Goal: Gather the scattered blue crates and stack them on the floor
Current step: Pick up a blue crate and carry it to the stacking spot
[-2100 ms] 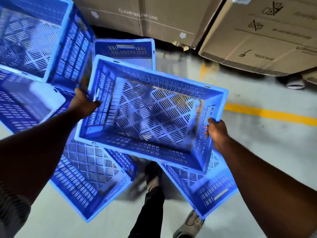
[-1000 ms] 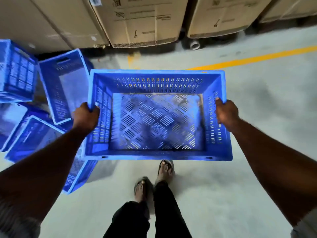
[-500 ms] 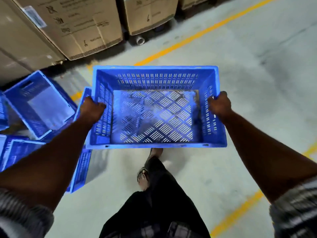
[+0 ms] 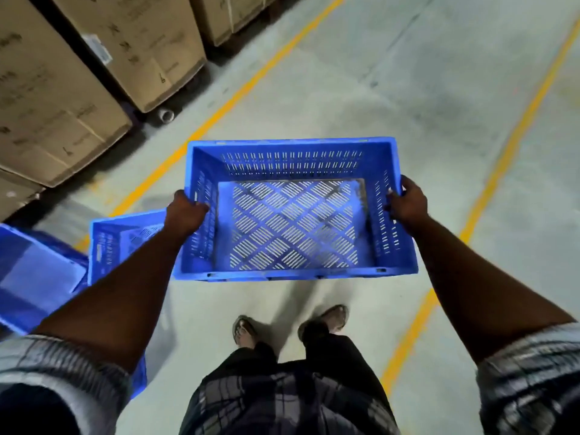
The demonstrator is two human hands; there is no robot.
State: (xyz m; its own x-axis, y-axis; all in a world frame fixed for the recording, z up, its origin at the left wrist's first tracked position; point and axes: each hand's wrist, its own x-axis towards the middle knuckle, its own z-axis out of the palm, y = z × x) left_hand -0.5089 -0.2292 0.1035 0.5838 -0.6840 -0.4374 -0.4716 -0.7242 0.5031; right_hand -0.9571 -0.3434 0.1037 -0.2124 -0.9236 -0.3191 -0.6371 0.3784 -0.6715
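Note:
I hold an empty blue slotted crate (image 4: 292, 221) level in front of me, above the concrete floor. My left hand (image 4: 185, 213) grips its left rim and my right hand (image 4: 408, 204) grips its right rim. Another blue crate (image 4: 116, 243) lies on the floor at the left, partly hidden behind my left forearm. A further blue crate (image 4: 34, 271) sits at the left edge of the view.
Large cardboard boxes (image 4: 62, 89) line the upper left. Yellow floor lines (image 4: 238, 89) run diagonally past them, and another yellow line (image 4: 489, 171) runs on the right. My feet (image 4: 288, 324) stand on grey concrete just below the crate.
I have turned right, away from the pile of crates, carrying the crate with both hands. The scattered crates slid to the left edge and open floor came into view.

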